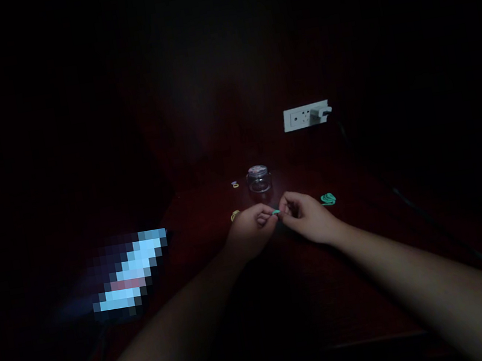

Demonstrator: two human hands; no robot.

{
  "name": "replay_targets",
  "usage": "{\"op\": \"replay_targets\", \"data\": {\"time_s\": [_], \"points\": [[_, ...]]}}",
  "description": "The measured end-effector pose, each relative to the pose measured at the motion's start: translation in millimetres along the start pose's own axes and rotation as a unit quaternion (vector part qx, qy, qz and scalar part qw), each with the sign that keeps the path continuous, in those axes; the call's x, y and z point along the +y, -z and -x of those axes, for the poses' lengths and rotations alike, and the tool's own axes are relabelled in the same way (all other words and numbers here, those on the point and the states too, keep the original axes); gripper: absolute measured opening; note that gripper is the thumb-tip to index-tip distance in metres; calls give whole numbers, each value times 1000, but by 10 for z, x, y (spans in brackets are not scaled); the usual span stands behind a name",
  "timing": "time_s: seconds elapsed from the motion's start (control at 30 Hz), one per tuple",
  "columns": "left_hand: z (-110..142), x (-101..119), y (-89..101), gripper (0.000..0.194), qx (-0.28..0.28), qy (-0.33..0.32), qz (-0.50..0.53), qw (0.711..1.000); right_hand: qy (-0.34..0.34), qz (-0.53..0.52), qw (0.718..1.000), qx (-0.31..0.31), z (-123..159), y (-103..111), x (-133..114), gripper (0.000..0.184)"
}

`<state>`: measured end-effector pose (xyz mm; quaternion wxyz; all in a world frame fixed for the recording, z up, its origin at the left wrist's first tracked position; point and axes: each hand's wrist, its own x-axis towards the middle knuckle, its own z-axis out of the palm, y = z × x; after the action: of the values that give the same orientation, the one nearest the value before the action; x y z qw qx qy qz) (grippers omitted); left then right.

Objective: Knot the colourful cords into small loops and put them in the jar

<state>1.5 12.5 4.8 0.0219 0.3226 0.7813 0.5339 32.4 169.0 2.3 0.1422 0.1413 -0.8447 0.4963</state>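
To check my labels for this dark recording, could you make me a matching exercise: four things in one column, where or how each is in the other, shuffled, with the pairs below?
1. clear jar
2. socket plate
3. green bunch
4. small green piece

A. held between the left hand and the right hand
B. upright, just beyond the hands
C. lying on the table, to the right of the right hand
D. white, with a plug in it

Pairs: 1-B, 2-D, 3-C, 4-A

Beyond the left hand a jar blocks passage, with room to its right.
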Motion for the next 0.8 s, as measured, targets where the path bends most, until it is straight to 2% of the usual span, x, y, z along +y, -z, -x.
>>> {"op": "replay_targets", "data": {"time_s": [0.37,0.8], "points": [[-2,-47,18,16,-9,1,-56,998,26,11,999,-22,19,-14,-13,4],[26,-81,-16,10,-54,-12,-21,998,40,26,999,-14,70,-11,-139,6]]}}
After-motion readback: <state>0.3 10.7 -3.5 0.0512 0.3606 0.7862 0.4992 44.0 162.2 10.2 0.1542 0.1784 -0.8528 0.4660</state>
